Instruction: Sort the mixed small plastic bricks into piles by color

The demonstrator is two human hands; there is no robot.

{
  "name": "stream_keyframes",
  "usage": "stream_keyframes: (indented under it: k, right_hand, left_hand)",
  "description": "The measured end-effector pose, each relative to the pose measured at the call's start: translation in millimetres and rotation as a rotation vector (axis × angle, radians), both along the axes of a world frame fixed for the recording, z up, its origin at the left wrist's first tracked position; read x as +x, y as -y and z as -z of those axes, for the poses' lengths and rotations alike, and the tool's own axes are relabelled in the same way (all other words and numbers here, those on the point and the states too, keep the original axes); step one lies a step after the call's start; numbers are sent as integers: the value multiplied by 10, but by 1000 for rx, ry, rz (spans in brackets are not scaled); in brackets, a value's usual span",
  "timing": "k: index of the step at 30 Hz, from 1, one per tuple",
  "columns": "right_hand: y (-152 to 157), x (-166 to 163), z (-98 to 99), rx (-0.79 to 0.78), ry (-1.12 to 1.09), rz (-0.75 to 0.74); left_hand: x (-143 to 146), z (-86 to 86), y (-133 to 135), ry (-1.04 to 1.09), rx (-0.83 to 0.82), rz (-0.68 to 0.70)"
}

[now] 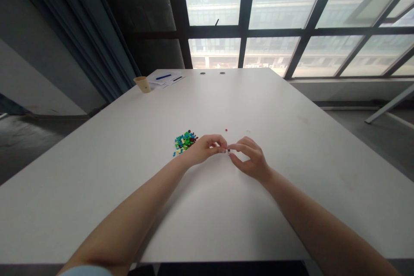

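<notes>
White table (210,220) underneath in the head view, and straight to the dark brick (228,150), right between both hands' fingertips! Right hand (250,157): thumb and index clamped on the brick, apparently, from opposite sides, probably to steady so tiny a thing. Left hand (208,147): fingertips close together alongside, too small to tell whether gripping. Pile (186,140) just beyond the left wrist, likely for easy reach; red brick (226,130) and clear piece (248,131) well apart, perhaps for easy spotting. Cup (142,85) far off, presumably against knocks.
</notes>
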State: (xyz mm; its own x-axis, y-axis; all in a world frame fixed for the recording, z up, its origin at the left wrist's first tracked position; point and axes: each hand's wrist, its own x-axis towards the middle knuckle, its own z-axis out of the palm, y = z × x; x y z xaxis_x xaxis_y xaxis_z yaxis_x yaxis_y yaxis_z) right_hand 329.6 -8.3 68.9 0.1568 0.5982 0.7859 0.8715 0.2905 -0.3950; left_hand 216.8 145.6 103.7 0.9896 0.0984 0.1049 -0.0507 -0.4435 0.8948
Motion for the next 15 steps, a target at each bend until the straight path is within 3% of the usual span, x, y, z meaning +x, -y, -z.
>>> stream_keyframes:
  k: [10,12,15]
  right_hand:
    - [-86,107,67,-33,52,36]
    - [-85,316,117,-69,26,140]
    - [-58,747,258,-142,-87,434]
  left_hand:
    - [71,194,-49,-36,-83,-78]
    - [77,221,-64,-88,-27,-113]
    - [62,226,-58,-201,120,-84]
